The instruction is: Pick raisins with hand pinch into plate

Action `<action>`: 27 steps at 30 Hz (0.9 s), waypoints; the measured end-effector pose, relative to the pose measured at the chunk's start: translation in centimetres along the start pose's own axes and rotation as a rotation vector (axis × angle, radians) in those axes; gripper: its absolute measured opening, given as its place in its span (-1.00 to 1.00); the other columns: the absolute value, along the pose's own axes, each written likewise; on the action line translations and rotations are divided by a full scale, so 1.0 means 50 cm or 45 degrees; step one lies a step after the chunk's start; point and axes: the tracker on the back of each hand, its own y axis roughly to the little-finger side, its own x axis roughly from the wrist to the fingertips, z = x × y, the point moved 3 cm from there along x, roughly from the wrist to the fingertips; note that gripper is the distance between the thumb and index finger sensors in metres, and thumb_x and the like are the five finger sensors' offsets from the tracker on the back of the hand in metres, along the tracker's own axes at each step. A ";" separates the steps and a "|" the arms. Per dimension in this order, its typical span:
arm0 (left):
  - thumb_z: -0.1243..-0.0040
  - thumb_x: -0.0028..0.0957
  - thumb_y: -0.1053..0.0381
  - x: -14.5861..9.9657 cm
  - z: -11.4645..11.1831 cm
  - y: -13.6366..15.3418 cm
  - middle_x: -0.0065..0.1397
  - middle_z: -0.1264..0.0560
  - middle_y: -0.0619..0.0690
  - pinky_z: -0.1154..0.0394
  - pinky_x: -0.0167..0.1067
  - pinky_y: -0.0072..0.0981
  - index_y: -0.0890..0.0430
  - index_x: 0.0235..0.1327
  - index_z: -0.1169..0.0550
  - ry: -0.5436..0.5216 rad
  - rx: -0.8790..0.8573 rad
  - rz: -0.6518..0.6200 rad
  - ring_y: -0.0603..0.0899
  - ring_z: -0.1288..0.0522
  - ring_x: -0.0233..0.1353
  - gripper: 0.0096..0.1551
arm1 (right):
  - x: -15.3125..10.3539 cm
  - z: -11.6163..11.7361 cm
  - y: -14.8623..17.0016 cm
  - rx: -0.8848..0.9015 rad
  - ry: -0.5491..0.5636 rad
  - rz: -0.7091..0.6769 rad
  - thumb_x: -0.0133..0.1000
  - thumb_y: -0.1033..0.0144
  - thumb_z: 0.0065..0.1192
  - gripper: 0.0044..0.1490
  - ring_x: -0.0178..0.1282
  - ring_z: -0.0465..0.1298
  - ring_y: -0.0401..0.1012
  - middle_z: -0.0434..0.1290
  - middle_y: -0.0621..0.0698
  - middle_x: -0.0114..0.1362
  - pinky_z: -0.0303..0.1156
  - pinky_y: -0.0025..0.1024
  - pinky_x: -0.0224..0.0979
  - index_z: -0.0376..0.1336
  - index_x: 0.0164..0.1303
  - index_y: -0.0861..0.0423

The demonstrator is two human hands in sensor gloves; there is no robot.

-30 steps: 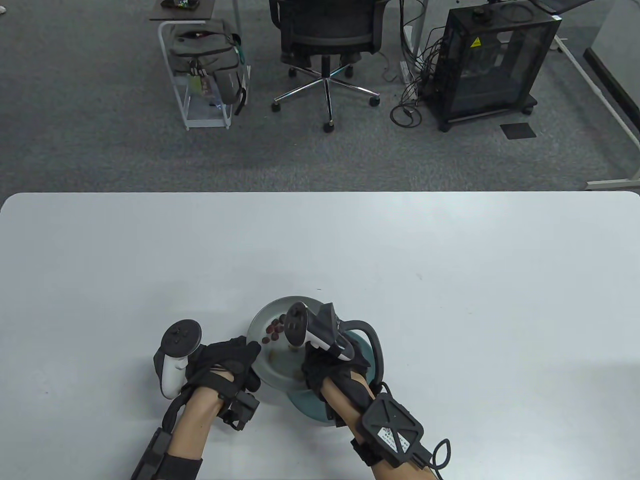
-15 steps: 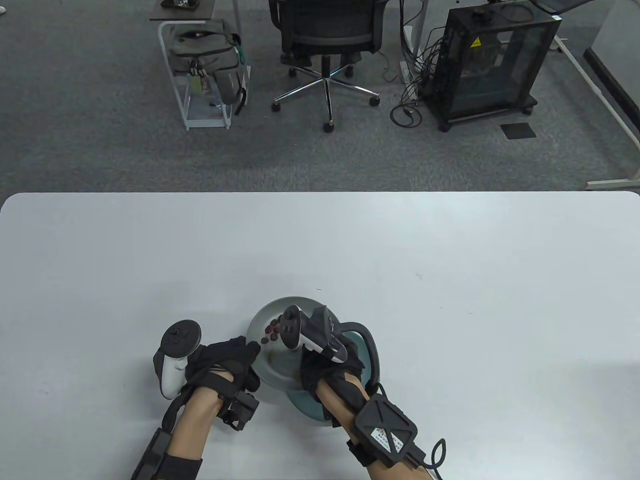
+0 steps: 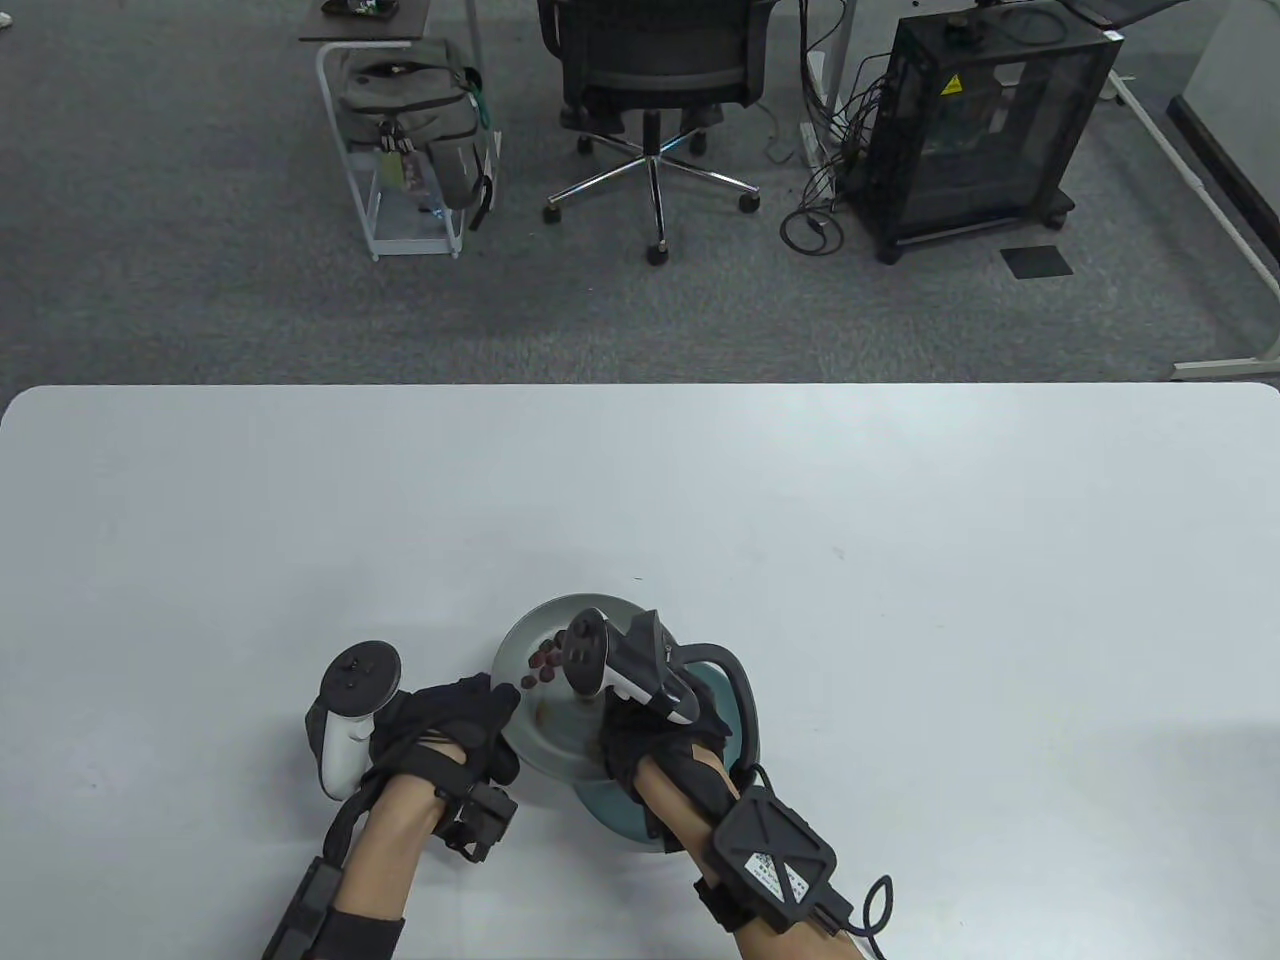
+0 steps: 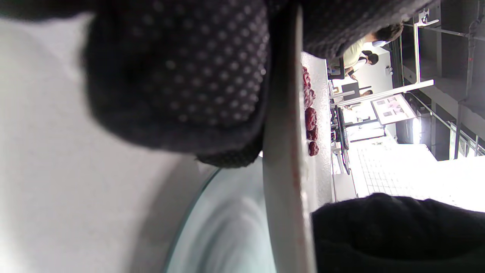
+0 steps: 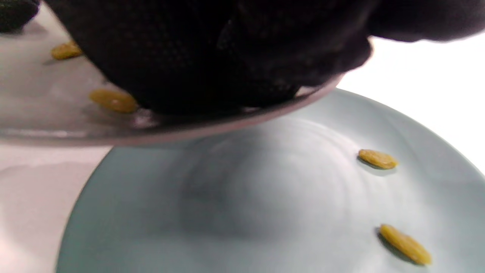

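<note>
A grey plate (image 3: 556, 738) is tilted over a teal plate (image 3: 612, 818) near the table's front edge. My left hand (image 3: 503, 702) grips the grey plate's left rim (image 4: 284, 151), fingers (image 4: 182, 76) under it. Dark red pieces (image 3: 545, 657) and yellow raisins (image 5: 113, 100) lie on the grey plate (image 5: 57, 127). My right hand (image 3: 612, 725) is down on the grey plate with its fingers (image 5: 227, 57) bunched; whether they pinch a raisin is hidden. Two yellow raisins (image 5: 377, 158) lie on the teal plate (image 5: 246, 208).
The white table (image 3: 900, 560) stretches wide behind and to both sides of the plates. Beyond its far edge stand an office chair (image 3: 655, 70), a cart with a bag (image 3: 410, 120) and a black cabinet (image 3: 985, 120).
My right hand has shifted a little left and forward over the grey plate. The left hand and both plates have stayed put.
</note>
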 end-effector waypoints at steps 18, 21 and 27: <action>-0.25 0.04 0.04 0.002 0.030 0.020 -0.22 -0.84 0.21 -0.61 -0.56 -0.14 0.55 -0.02 -0.56 -0.085 -0.034 0.055 0.12 -0.78 -0.55 -0.42 | -0.021 -0.056 0.064 0.163 0.049 0.031 -0.07 0.08 0.64 -0.40 -0.44 0.66 -0.21 0.70 0.10 -0.09 0.63 -0.27 -0.24 0.50 0.05 0.18; -0.25 0.04 0.04 -0.001 0.044 0.023 -0.22 -0.84 0.21 -0.61 -0.56 -0.14 0.55 -0.03 -0.56 -0.122 -0.047 0.068 0.12 -0.78 -0.56 -0.42 | -0.021 -0.061 0.082 0.190 0.042 0.051 -0.06 0.09 0.64 -0.41 -0.45 0.67 -0.20 0.71 0.11 -0.09 0.62 -0.26 -0.25 0.50 0.04 0.20; -0.25 0.04 0.04 -0.005 0.063 0.024 -0.22 -0.84 0.21 -0.61 -0.56 -0.14 0.55 -0.03 -0.56 -0.176 -0.085 0.066 0.12 -0.78 -0.56 -0.42 | -0.007 -0.048 0.110 0.255 0.020 0.078 -0.06 0.09 0.63 -0.41 -0.45 0.67 -0.21 0.70 0.10 -0.09 0.62 -0.26 -0.25 0.50 0.05 0.19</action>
